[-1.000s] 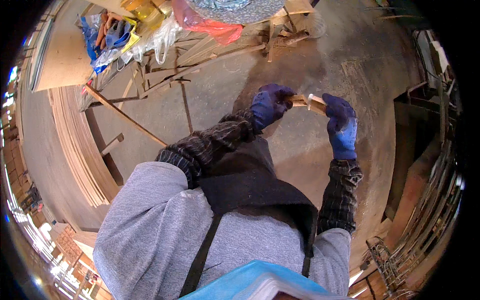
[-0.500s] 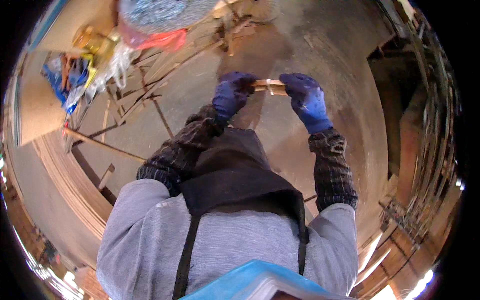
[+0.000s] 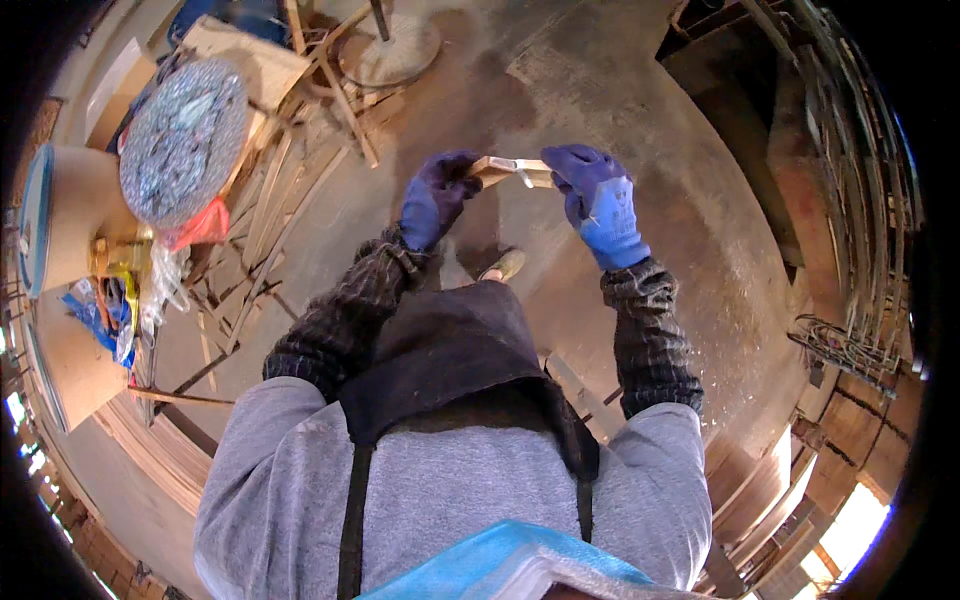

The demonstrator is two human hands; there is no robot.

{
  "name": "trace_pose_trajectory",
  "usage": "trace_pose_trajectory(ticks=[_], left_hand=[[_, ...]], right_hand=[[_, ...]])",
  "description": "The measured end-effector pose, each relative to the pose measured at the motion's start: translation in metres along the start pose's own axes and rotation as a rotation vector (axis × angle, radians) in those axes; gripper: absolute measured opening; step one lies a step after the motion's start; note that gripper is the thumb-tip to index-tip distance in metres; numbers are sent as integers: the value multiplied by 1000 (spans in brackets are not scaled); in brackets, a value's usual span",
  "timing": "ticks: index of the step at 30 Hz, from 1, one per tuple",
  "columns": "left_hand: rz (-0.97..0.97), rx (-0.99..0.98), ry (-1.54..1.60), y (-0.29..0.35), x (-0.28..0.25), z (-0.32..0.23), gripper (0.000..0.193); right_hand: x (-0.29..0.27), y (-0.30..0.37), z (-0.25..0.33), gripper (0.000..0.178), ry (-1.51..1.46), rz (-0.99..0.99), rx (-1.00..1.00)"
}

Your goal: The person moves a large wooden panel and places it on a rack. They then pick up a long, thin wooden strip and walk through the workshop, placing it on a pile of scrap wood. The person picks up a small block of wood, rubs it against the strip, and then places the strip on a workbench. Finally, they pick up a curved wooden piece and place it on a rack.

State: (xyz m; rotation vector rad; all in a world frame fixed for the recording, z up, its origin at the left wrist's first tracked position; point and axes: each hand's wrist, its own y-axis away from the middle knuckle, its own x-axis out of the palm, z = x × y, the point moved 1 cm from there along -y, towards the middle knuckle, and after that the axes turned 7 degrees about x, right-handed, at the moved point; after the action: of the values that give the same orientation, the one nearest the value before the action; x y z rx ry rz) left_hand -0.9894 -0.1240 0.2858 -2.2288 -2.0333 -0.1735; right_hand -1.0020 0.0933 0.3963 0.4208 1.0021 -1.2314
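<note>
Between my hands is a small piece of light wood with a white band or strip around its middle. My left hand, in a blue and dark purple glove, is closed on its left end. The right end is gripped by my right hand, gloved the same way. Both arms reach forward over the floor, and the wood is held up in front of a dark apron. My fingers hide both ends of the piece.
To the left stand a round tray of small grey bits, a red plastic bag and a clear plastic bag. Wood scraps litter the floor beside them. Long metal rods line the right side. A round metal base stands ahead.
The view has turned to the right and shows more floor ahead, with a shoe now visible. Both hands still hold the wood, which now tilts slightly.
</note>
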Motion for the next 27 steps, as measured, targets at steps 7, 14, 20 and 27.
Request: trace_pose_trajectory(ticks=[7, 14, 20, 27], left_hand=[[-180, -403, 499, -77, 111, 31, 31], [-96, -562, 727, -121, 197, 50, 26], [50, -345, 466, -137, 235, 33, 30], [134, -150, 299, -170, 245, 28, 32]], right_hand=[[-58, 21, -107, 25, -231, -248, 327], [-62, 24, -173, 18, -482, -387, 520], [-81, 4, -212, 15, -381, -521, 550], [-127, -22, -223, 24, -123, -537, 266]])
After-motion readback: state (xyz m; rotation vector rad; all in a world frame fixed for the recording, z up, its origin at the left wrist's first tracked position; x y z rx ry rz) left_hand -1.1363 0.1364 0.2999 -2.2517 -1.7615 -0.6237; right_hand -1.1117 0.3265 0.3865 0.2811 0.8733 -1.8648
